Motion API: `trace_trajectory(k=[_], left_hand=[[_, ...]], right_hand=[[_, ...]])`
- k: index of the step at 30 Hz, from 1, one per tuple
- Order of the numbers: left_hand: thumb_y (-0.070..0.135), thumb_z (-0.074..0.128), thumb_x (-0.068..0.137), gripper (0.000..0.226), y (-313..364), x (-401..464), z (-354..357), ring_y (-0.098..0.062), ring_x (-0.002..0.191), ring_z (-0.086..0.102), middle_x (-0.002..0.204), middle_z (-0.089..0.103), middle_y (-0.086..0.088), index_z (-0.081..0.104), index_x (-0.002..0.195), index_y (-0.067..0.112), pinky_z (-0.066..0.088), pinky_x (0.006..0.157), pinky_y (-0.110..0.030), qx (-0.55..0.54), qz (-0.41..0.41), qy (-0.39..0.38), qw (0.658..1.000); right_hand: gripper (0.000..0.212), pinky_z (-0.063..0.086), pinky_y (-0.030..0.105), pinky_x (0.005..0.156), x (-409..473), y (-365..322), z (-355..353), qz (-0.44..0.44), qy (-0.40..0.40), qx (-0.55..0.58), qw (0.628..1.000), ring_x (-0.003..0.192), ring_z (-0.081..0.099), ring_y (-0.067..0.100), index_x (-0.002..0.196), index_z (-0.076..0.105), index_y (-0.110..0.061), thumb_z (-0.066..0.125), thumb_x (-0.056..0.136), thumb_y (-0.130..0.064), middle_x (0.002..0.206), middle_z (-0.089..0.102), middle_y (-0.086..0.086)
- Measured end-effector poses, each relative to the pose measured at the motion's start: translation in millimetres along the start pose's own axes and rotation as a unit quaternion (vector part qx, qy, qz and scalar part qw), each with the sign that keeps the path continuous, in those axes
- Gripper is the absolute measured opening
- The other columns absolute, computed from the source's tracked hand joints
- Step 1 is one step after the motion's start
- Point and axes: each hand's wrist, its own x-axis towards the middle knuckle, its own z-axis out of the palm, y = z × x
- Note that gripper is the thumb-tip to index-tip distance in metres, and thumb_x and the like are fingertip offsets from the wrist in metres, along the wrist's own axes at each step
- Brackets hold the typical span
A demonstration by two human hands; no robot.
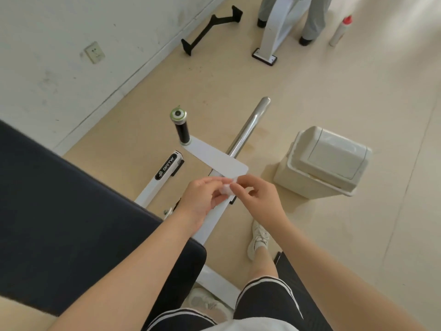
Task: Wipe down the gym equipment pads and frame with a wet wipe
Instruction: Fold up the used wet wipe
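Observation:
A small white wet wipe (228, 187) is bunched between my two hands, above the white frame of the gym machine (214, 216). My left hand (202, 199) pinches its left side and my right hand (255, 194) pinches its right side. The wide dark pad (59, 211) of the machine fills the lower left. A black handle grip with a green-ringed end cap (180, 126) stands up from a white plate (214, 156), and a chrome bar (248, 127) runs away from it.
A cream swing-lid bin (322, 161) stands on the floor to the right. Another person's legs (312, 20) and a white machine post (274, 32) are at the top. A bottle with a red cap (340, 31) and a black bar attachment (210, 29) lie near the wall.

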Motion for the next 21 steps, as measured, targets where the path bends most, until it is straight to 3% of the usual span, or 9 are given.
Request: trace_trajectory(k=[3, 7, 11, 15, 16, 17, 19, 21], left_hand=[[0.01, 0.041, 0.094, 0.029, 3.9, 33.3, 40.3, -0.02, 0.102, 0.065, 0.105, 0.07, -0.01, 0.068, 0.098, -0.002, 0.049, 0.091, -0.031, 0.039, -0.018, -0.041, 0.998], [0.012, 0.038, 0.095, 0.03, 8.5, 90.2, 107.9, -0.023, 0.096, 0.066, 0.102, 0.067, -0.013, 0.063, 0.1, -0.005, 0.051, 0.091, -0.034, 0.042, -0.039, -0.043, 0.997], [0.017, 0.033, 0.099, 0.03, 1.5, 153.7, 179.3, -0.015, 0.092, 0.067, 0.093, 0.071, -0.005, 0.062, 0.095, 0.011, 0.051, 0.082, -0.024, 0.085, -0.07, -0.096, 0.989], [0.008, 0.035, 0.097, 0.028, -31.9, 228.7, 246.6, -0.013, 0.094, 0.06, 0.092, 0.065, 0.005, 0.06, 0.091, 0.019, 0.043, 0.074, -0.016, 0.22, -0.025, -0.142, 0.965], [0.006, 0.039, 0.095, 0.026, -46.1, 252.9, 259.3, -0.015, 0.098, 0.058, 0.096, 0.063, 0.004, 0.062, 0.094, 0.017, 0.041, 0.077, -0.018, 0.311, 0.031, -0.15, 0.938], [0.005, 0.042, 0.093, 0.025, -62.4, 278.6, 268.3, -0.016, 0.102, 0.056, 0.102, 0.063, 0.002, 0.065, 0.099, 0.014, 0.039, 0.082, -0.02, 0.417, 0.096, -0.163, 0.889], [0.006, 0.043, 0.09, 0.028, -89.0, 323.9, 282.0, -0.022, 0.107, 0.056, 0.115, 0.061, -0.003, 0.067, 0.106, 0.009, 0.04, 0.088, -0.024, 0.577, 0.206, -0.2, 0.765], [0.01, 0.041, 0.088, 0.033, -110.2, 361.4, 295.1, -0.027, 0.113, 0.053, 0.125, 0.057, -0.008, 0.065, 0.111, 0.008, 0.039, 0.091, -0.03, 0.681, 0.246, -0.275, 0.632]], right_hand=[[0.032, 0.044, 0.007, 0.067, 29.3, 18.7, -34.7, 0.052, 0.021, 0.061, 0.997, 0.077, 0.058, -0.007, 0.104, 0.051, -0.026, 0.07, 0.079, -0.033, 0.088, 0.064, -0.013], [0.025, 0.049, 0.016, 0.074, 70.9, 52.1, -99.6, 0.085, -0.016, 0.08, 0.993, 0.081, 0.061, -0.002, 0.1, 0.061, -0.025, 0.069, 0.079, -0.014, 0.089, 0.065, -0.011], [0.017, 0.047, 0.024, 0.072, 100.7, 105.1, -169.4, 0.156, 0.053, 0.055, 0.985, 0.075, 0.057, 0.01, 0.09, 0.065, -0.023, 0.071, 0.077, -0.012, 0.079, 0.062, -0.007], [0.022, 0.044, 0.014, 0.064, 126.4, 175.3, -222.3, 0.199, 0.122, 0.085, 0.969, 0.072, 0.055, 0.008, 0.083, 0.062, -0.027, 0.07, 0.076, -0.007, 0.08, 0.062, -0.006], [0.022, 0.043, 0.01, 0.061, 133.6, 194.4, -232.9, 0.214, 0.147, 0.106, 0.96, 0.071, 0.055, 0.006, 0.083, 0.062, -0.027, 0.068, 0.077, -0.006, 0.083, 0.063, -0.005], [0.022, 0.041, 0.007, 0.057, 140.8, 214.7, -242.1, 0.23, 0.175, 0.121, 0.95, 0.07, 0.054, 0.006, 0.085, 0.062, -0.027, 0.066, 0.079, -0.005, 0.085, 0.063, -0.003], [0.021, 0.038, 0.005, 0.052, 153.6, 255.7, -254.7, 0.255, 0.224, 0.127, 0.932, 0.071, 0.053, 0.007, 0.086, 0.06, -0.027, 0.061, 0.081, -0.006, 0.09, 0.061, -0.001], [0.016, 0.037, 0.003, 0.052, 163.9, 291.8, -260.8, 0.268, 0.257, 0.115, 0.921, 0.075, 0.053, 0.009, 0.087, 0.06, -0.026, 0.062, 0.082, -0.011, 0.096, 0.061, -0.002]])
